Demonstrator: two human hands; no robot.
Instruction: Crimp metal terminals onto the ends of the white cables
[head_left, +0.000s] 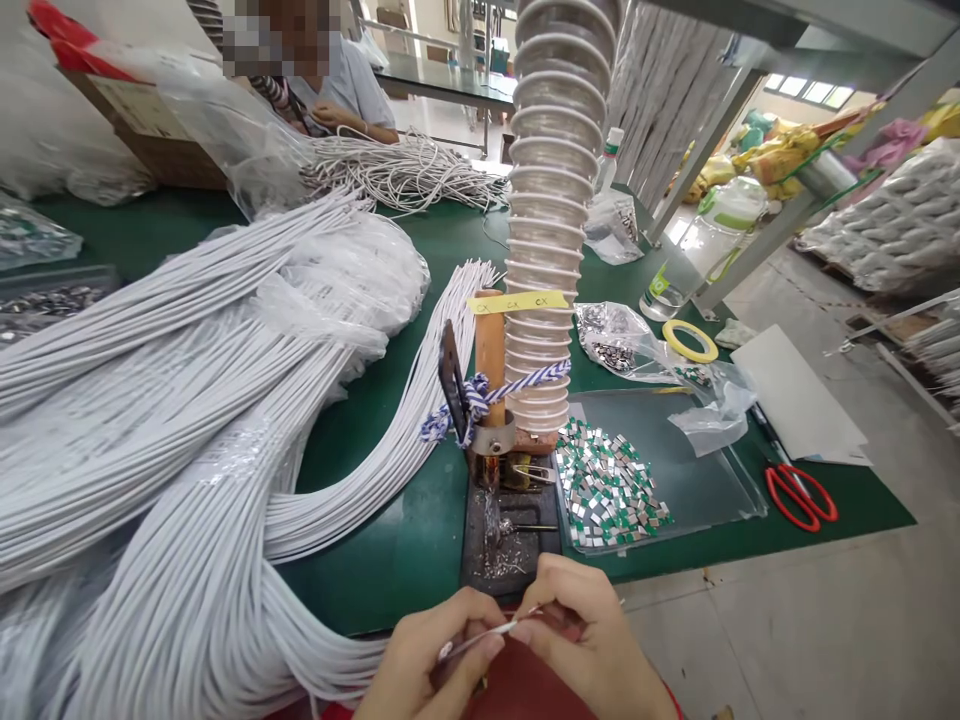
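White cable (487, 633), light and limber, best held near its end, clenched in a fingertip grip by left hand (424, 662) and right hand (586, 630).

Green-matted workbench (367, 560) | white cable bundles (187, 420) | clear tray of metal tabs (675, 430) | red scissors (801, 497) | yellow tape roll (690, 341)

Lighting's pretty decent on my feed: bright, fairly even daylight, mostly coming through the windows (806, 92) at far right. Shadows stay soft, nothing really dark anywhere. There's shiny glare along the clear hose (556, 200) and across the plastic tray (675, 470). The wide-angle bend is obvious, though: the shelf frame (705, 155) leans hard on the right, and the white cables (150, 420) stretch out on the left. Up close, the left hand (424, 660) and right hand (589, 635) look slightly soft, but nothing's badly blurred.
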